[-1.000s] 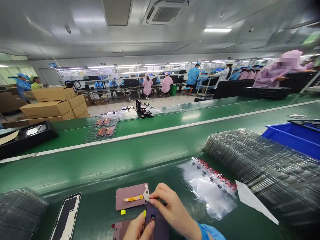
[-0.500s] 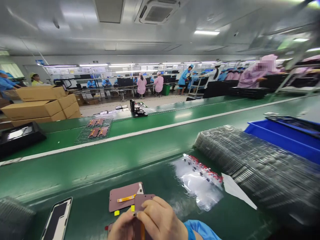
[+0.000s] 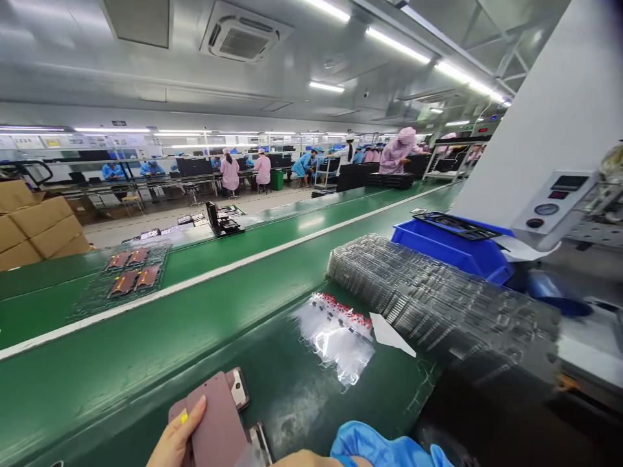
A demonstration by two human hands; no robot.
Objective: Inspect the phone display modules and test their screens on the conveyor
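Note:
My left hand is closed on a flat mauve phone screen panel, thumb on top along its left edge, with a yellow tab beside the thumb. Underneath the panel, another phone part with a pale, dark-rimmed corner sticks out on the green bench. A dark-framed part lies to its right, and a bit of clear film overlaps the panel's lower corner. At the bottom edge only the back of my right hand shows, beside a blue sleeve; its fingers are out of view.
Clear films with red tabs lie ahead, beside white paper. Stacked clear plastic trays and a blue bin stand right. Across the green belt sits a tray of mauve panels. Co-workers are farther back.
The view has swung right, bringing in a white machine. My hands were together over a small panel part; now the right hand has dropped to the bottom edge, while the left holds the panel.

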